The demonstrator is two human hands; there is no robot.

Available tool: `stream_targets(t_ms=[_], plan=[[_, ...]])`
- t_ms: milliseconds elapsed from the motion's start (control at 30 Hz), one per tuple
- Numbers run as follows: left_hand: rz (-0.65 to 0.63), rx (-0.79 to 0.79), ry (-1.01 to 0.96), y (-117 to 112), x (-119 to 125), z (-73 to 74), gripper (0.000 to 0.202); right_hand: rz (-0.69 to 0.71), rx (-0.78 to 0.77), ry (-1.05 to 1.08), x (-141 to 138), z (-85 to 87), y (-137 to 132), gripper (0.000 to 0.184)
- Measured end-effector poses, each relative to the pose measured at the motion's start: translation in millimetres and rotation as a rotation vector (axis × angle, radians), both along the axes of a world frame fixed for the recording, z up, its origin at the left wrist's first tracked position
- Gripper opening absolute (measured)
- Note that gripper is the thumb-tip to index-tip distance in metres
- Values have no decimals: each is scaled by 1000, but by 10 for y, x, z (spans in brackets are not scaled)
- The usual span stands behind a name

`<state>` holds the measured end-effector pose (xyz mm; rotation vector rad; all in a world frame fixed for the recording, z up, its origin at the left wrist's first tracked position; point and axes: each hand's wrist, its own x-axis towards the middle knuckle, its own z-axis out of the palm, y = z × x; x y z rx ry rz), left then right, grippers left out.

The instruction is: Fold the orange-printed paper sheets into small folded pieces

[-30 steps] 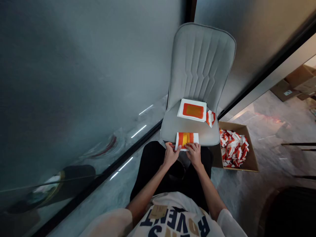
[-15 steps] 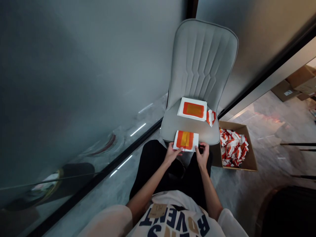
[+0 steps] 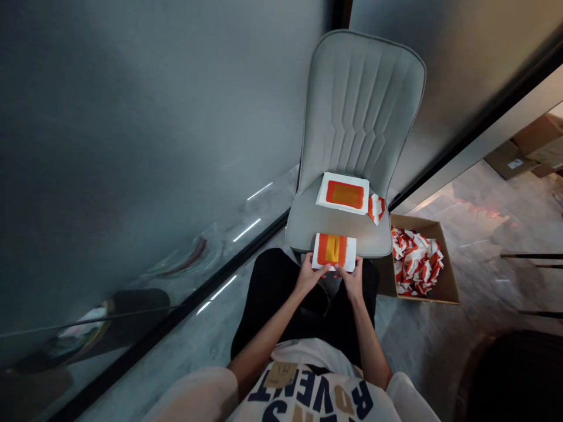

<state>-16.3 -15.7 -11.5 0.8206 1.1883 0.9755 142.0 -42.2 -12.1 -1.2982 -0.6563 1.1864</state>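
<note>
Between my hands is a sheet of white paper [image 3: 349,254] painted with an orange block and a yellow middle, its two sides folded in toward the centre. My left hand [image 3: 308,273] grips the lower left edge, thumb on top. My right hand [image 3: 350,278] grips the lower right edge, its thumb close to the left one near the centre line. Beyond them on the chair seat lies a stack of similar painted sheets [image 3: 345,194], flat. Touching its right side is a small folded orange-and-white paper piece [image 3: 376,209].
The grey padded chair [image 3: 338,228] stands in front of my knees. On the floor at its right, a cardboard box [image 3: 448,275] holds many folded orange-and-white pieces [image 3: 417,264]. A glass wall [image 3: 153,146] runs along the left. More cartons [image 3: 512,161] sit at far right.
My right hand has moved left from the right corner and now grips the lower edge. The sheet has shifted slightly right, and its flaps bulge up at the centre.
</note>
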Motion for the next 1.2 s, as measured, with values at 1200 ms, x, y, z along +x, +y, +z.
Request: stream_targets(t_ms=[1200], plan=[[-385, 428, 284, 224, -278, 273, 23, 322, -54, -47, 252, 245, -23, 41]])
